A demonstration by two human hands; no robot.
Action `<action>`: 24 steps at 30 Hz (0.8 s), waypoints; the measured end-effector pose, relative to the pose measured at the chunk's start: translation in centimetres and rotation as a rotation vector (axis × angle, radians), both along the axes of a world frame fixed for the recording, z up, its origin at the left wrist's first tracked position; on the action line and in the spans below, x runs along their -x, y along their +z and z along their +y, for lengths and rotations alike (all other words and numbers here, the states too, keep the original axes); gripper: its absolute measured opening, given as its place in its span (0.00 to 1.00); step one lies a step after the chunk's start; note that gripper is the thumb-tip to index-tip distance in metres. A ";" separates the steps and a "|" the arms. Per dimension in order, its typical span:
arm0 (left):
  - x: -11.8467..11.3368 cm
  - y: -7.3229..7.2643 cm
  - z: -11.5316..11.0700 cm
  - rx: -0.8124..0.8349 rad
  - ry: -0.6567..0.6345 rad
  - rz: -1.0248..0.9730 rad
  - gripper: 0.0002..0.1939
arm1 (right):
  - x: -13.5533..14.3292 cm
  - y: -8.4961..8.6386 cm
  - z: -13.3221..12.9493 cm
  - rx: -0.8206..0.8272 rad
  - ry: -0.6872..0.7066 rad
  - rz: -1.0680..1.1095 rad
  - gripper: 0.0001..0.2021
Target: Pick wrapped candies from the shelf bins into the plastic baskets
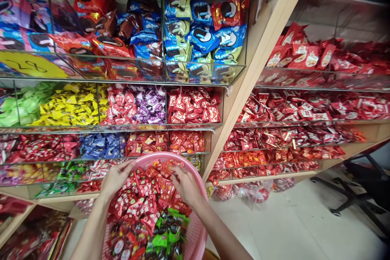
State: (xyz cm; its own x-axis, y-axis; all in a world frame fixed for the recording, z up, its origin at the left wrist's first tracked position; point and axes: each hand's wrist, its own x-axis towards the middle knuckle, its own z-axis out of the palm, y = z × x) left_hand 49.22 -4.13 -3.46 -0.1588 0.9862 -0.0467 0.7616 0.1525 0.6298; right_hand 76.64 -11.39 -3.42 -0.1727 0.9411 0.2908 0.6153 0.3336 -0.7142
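A pink basket stands low in the centre, filled with wrapped candies. Red packets fill its upper and middle part, green and black ones lie at the lower right, and dark red-brown ones at the lower left. My left hand is at the basket's upper left rim, its fingers bent over the edge; what they grip, if anything, is unclear. My right hand is over the red packets on the right side, fingers curled down among them, with the fingertips partly hidden.
Clear-fronted shelf bins hold blue packs, yellow candies and red candies. A wooden post divides the shelving from more red packets. A black wheeled chair base is at the right, on the tiled floor.
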 end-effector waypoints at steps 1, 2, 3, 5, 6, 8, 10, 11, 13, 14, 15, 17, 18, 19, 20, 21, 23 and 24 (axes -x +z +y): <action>0.2 -0.1 0.0 0.000 0.000 0.000 0.25 | 0.0 -0.1 0.0 0.004 -0.006 -0.016 0.15; 0.3 -0.2 0.0 -0.002 -0.002 0.002 0.26 | 0.0 -0.2 0.0 0.011 -0.013 -0.030 0.16; 0.4 -0.3 0.0 -0.005 -0.004 0.006 0.26 | 0.0 -0.2 -0.1 0.018 -0.019 -0.040 0.16; 0.5 -0.5 0.1 -0.016 -0.014 0.013 0.27 | 0.1 -0.3 -0.2 0.017 -0.028 -0.050 0.17; 0.5 -0.5 0.1 -0.020 -0.021 0.017 0.28 | 0.1 -0.4 -0.2 0.010 -0.029 -0.050 0.16; 0.2 -0.3 0.2 -0.022 -0.029 0.030 0.27 | 0.1 -0.5 -0.3 -0.013 -0.036 -0.043 0.16; -0.1 -0.1 0.3 -0.009 -0.026 0.050 0.26 | 0.1 -0.7 -0.3 -0.034 -0.057 -0.035 0.15; -0.3 0.1 0.3 0.000 -0.024 0.059 0.26 | 0.1 -0.7 -0.4 -0.044 -0.071 -0.032 0.14; -0.6 0.3 0.4 0.008 -0.025 0.068 0.26 | 0.0 -0.8 -0.6 -0.062 -0.093 -0.023 0.14; -0.8 0.4 0.4 0.005 -0.028 0.069 0.26 | -0.1 -0.7 -0.6 -0.070 -0.099 -0.015 0.14; -0.9 0.4 0.4 -0.004 -0.034 0.066 0.26 | -0.1 -0.6 -0.7 -0.077 -0.103 -0.001 0.14; -0.9 0.4 0.5 -0.026 -0.048 0.053 0.26 | -0.2 -0.2 -0.8 -0.102 -0.101 0.043 0.14; -0.9 0.3 0.5 -0.036 -0.052 0.045 0.25 | -0.3 0.0 -0.7 -0.122 -0.095 0.069 0.14; -0.9 0.3 0.5 -0.043 -0.053 0.038 0.25 | -0.5 0.3 -0.6 -0.143 -0.089 0.091 0.15; -0.9 0.3 0.5 -0.049 -0.053 0.031 0.25 | -0.8 0.6 -0.3 -0.167 -0.088 0.107 0.15; -0.8 0.3 0.4 -0.050 -0.054 0.028 0.24 | -1.3 0.8 0.1 -0.189 -0.096 0.116 0.14; -0.6 0.2 0.3 -0.040 -0.052 0.029 0.25 | -2.5 1.0 1.3 -0.220 -0.144 0.119 0.14; -0.6 0.2 0.3 -0.032 -0.049 0.031 0.25 | -3.2 1.0 2.2 -0.227 -0.179 0.111 0.14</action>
State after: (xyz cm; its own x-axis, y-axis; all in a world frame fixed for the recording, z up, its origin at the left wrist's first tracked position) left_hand 49.78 -3.87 -3.24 -0.1111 0.9938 -0.0111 0.7870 0.0948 0.6096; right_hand 79.87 -9.24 -2.47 0.0340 0.8625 0.5049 0.6011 0.3859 -0.6998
